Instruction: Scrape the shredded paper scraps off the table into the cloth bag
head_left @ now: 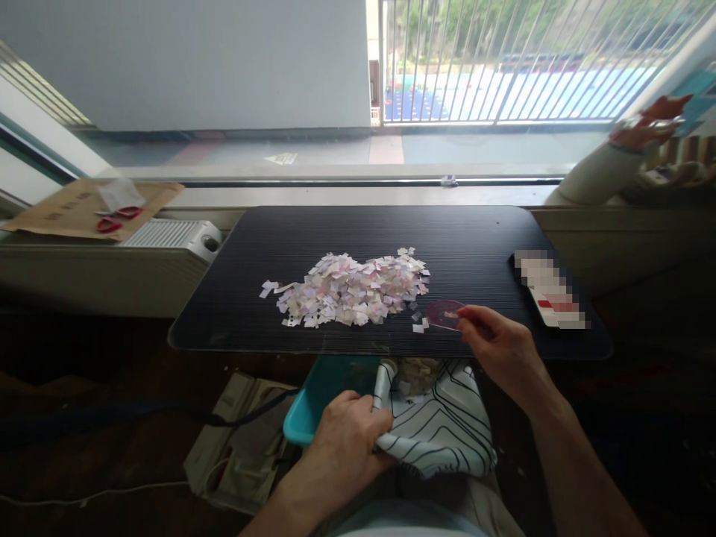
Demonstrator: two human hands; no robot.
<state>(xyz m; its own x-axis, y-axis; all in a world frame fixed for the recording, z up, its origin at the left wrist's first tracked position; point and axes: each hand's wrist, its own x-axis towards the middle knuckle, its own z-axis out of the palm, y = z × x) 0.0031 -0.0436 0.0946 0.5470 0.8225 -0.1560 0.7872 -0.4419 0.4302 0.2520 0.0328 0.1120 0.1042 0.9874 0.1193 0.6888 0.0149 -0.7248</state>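
Observation:
At the table's front edge, my right hand [497, 347] pinches a thin, see-through pink disc [443, 314] between thumb and fingers. Just left of the disc lies a wide heap of small pale paper scraps [352, 291], some pinkish, with a few loose ones around it. Below the edge, my left hand [355, 425] is closed on the rim of a white bag with black wavy lines [441, 440]. The bag's mouth gapes upward, and scraps [417, 377] show inside. Behind my left hand stands a turquoise bin [306, 414], partly hidden by hand and bag.
The black table [475, 239] stands against the window sill. A flat blurred-out object [551, 291] lies on its right side. Red-handled scissors [118, 218] rest on a brown envelope [67, 209] by a white slotted box [173, 235]. A white cable [112, 492] crosses the floor.

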